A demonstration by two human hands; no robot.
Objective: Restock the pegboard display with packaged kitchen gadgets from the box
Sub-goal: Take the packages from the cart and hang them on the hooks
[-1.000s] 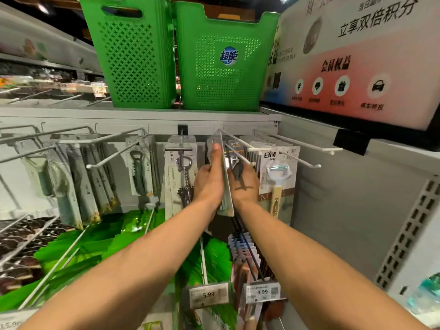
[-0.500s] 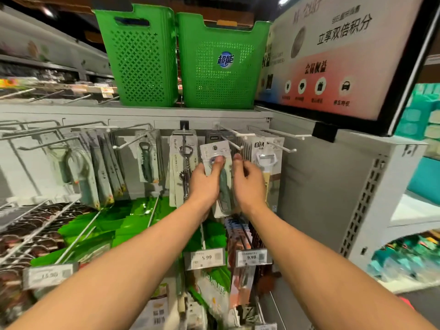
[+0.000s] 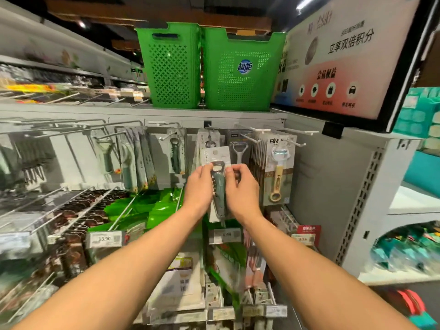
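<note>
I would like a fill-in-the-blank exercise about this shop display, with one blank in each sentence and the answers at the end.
The left hand and right hand pinch ____ packaged opener between them.
The two baskets on the top shelf are ____ in colour.
The price tag at lower left reads ____.
Missing words: one; green; 15.90.

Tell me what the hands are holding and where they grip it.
Both hold one packaged bottle opener: the left hand pinches its left edge, the right hand its right edge, level with the opener's metal head.
</note>
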